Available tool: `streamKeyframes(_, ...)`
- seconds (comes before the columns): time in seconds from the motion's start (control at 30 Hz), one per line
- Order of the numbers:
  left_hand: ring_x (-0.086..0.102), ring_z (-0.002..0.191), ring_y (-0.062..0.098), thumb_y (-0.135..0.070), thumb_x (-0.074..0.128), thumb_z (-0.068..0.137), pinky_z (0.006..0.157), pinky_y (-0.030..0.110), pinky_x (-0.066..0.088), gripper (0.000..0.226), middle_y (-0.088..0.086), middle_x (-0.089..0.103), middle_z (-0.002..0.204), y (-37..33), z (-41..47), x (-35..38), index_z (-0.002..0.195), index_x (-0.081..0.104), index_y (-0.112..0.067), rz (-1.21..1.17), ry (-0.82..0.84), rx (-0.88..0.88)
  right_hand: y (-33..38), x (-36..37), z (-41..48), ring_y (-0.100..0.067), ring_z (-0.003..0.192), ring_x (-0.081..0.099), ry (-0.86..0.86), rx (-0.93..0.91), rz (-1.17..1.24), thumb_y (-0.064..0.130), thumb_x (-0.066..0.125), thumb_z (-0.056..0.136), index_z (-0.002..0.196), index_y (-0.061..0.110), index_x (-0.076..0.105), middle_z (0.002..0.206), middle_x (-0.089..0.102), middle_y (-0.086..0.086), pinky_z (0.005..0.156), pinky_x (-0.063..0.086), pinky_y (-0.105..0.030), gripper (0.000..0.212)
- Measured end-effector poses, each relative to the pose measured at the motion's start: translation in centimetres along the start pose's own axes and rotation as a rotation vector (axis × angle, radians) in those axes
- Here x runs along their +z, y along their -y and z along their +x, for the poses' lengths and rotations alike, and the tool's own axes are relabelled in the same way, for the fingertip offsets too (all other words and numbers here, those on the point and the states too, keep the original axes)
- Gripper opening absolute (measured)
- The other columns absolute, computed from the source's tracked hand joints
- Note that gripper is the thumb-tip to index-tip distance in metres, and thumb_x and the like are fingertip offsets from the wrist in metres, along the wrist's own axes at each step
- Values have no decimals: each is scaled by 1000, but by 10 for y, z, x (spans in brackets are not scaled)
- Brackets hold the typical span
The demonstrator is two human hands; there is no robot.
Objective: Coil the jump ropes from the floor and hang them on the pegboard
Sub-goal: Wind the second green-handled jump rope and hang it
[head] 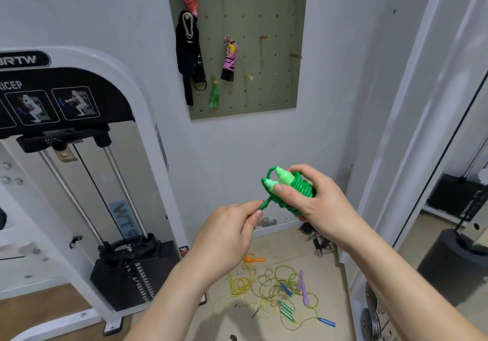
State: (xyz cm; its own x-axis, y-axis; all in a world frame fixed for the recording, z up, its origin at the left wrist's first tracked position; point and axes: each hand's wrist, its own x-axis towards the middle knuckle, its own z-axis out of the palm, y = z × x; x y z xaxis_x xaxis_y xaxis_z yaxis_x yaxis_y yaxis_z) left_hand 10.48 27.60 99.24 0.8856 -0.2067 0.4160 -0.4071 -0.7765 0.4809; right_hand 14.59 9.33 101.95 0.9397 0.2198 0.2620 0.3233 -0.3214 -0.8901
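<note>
Right hand [320, 200]: grips the green rope [297, 191], w/ the cord wound round both handles [283, 176]. The thumb presses on the wraps so that they do not spring open.
Left hand [229, 235]: fingers [257, 215] pinch the short loose end [265, 204] just beside the bundle and hold it tight, prob. to tuck it under a wrap and lock the coil.
Green rope, place: in the air between both hands, below the pegboard [277, 89], not yet hung.
Pegboard: on the wall [224, 142] above. Coiled ropes [229, 58] + black straps [188, 50] hang on its left part. Wooden pegs [295, 56] on the right part are free, so a place is there.
Floor [290, 248]: other ropes [274, 288] lie tangled, w/ orange, blue, purple and green handles, not coiled.
Step (my judgement): end of coiling this rope; hanging comes next.
</note>
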Motion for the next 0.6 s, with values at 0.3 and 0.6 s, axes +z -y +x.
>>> streamKeyframes(0.3, 56, 84, 18, -30, 43, 98, 72, 34, 43, 18, -4, 61, 85, -11, -12, -24, 107, 57, -25, 285, 185, 21, -14, 9, 1, -22, 76, 54, 82, -205, -773, 65, 55, 81, 106, 41, 40, 86, 46, 7, 64, 45, -34, 38)
streamKeyframes(0.6, 56, 74, 22, -30, 42, 98, 63, 33, 37, 22, -5, 52, 73, -18, -12, -29, 90, 60, -22, 309, 79, 229, 0, 22, -10, -21, 81, 40, 330, -247, -1021, 64, 53, 85, 112, 34, 34, 96, 36, 1, 62, 36, -32, 44)
